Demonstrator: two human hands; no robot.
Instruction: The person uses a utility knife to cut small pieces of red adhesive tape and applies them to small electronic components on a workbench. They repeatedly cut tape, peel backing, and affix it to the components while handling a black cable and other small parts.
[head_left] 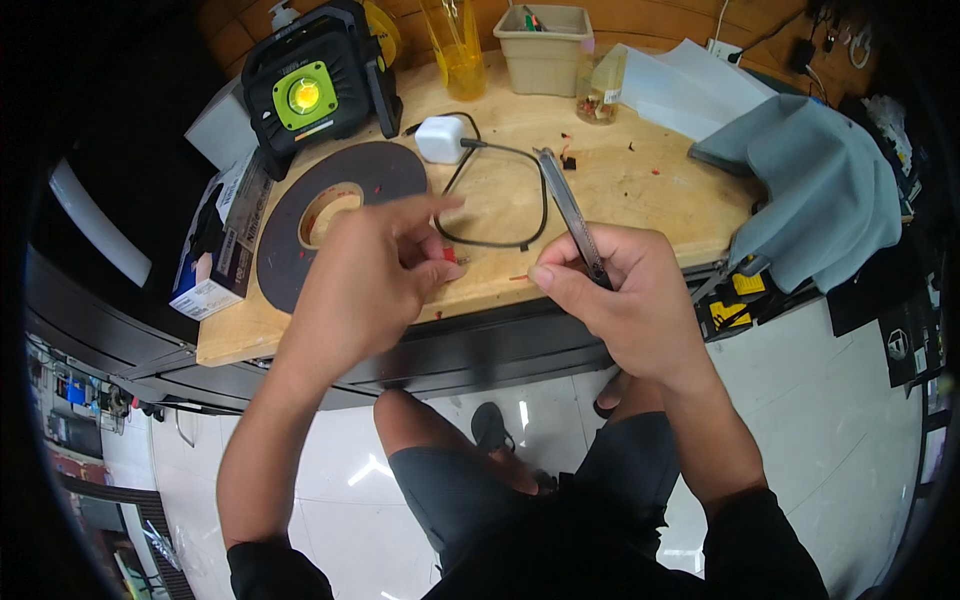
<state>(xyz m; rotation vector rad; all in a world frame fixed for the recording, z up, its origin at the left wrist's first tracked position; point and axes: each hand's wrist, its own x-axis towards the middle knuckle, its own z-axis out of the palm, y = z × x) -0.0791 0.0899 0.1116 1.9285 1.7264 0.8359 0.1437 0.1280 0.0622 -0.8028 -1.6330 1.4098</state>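
My left hand is over the front edge of the wooden bench, pinching a small red piece with thin strands or pins at its right end. One of its fingers sticks out above the pinch. Across a short gap, my right hand is closed around a slim grey utility knife, whose tip points up and away. Between that hand's thumb and fingertip is a thin reddish strip, pointing toward the red piece. Under my left hand lies a big dark roll of tape.
A white charger with a looped black cable lies behind my hands. Further back stand a work light, a yellow cup, a beige bin and a jar. Grey cloth drapes over the right edge.
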